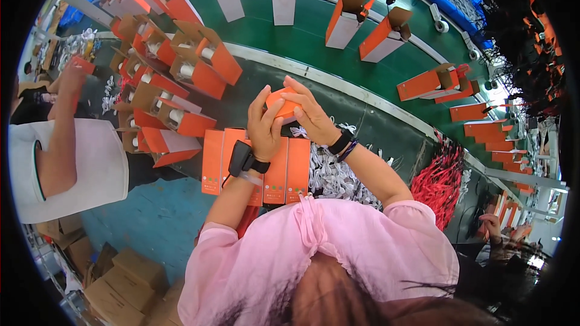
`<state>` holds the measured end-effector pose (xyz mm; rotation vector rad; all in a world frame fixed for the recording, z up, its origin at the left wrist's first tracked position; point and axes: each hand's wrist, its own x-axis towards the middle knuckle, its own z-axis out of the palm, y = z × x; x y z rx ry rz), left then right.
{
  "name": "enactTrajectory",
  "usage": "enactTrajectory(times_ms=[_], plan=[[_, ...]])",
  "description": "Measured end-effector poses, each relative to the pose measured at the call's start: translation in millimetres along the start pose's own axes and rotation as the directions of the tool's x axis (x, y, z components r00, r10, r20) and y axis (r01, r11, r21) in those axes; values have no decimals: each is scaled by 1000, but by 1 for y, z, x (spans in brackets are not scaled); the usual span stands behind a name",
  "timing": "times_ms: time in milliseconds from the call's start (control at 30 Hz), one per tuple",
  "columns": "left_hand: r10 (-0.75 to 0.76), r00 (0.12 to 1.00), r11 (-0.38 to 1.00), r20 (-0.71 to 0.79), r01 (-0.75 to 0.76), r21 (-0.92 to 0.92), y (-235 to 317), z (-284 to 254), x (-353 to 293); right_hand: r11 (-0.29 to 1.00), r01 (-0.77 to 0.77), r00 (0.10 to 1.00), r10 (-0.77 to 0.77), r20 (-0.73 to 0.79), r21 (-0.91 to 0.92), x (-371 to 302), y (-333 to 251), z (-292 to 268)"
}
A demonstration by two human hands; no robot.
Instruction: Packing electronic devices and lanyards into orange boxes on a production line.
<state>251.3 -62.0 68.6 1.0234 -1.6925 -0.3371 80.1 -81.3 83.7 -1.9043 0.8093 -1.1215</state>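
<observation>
Between my two hands, above the dark work surface, is an orange box [281,98], seen from one end. My left hand [264,122] closes round its left and near side, fingers bent over the top. On the right, my right hand [312,116] presses its fingers against the other side. Just below my hands several closed orange boxes [215,160] lie side by side. Bundled white cables [341,172] are heaped to their right, beneath my right forearm.
Many open orange-and-white boxes [208,69] stand at left. More boxes [284,0] ride the green conveyor [257,36] beyond a pale rail. Red straps [438,181] are piled at right. A co-worker in white [96,163] is at left; cardboard cartons [121,287] sit lower left.
</observation>
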Motion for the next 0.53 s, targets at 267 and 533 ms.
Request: enactTrajectory(times_ms=[267,533], plan=[[-70,997,991,32,74,-112,-5,-7,7,999,17,1000,-18,-15,-29,6,6,-1],[-82,995,990,48,87,-110,0,-9,7,998,34,999,-34,1,-48,5,10,-3]])
